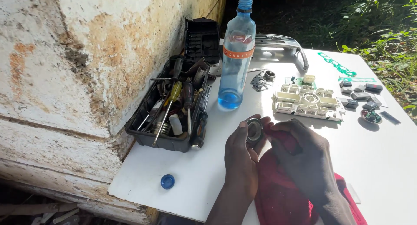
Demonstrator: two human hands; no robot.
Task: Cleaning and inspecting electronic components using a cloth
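Nearest, a red cloth (282, 194) is pressed by the right hand (304, 164) against a small round metal part (255, 130), which is pinched at its rim by the left hand (241, 160), both sets of fingers closed, just above the white desk (382, 164). The part is judged stiff, light and possibly slippery, best gripped by the rim. Farther off, a black toolbox (173, 107) and a blue bottle (236, 55) are noted.

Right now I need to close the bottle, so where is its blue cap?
In the head view the blue cap lies on the white table near its front left corner, below the black toolbox and left of the left hand.
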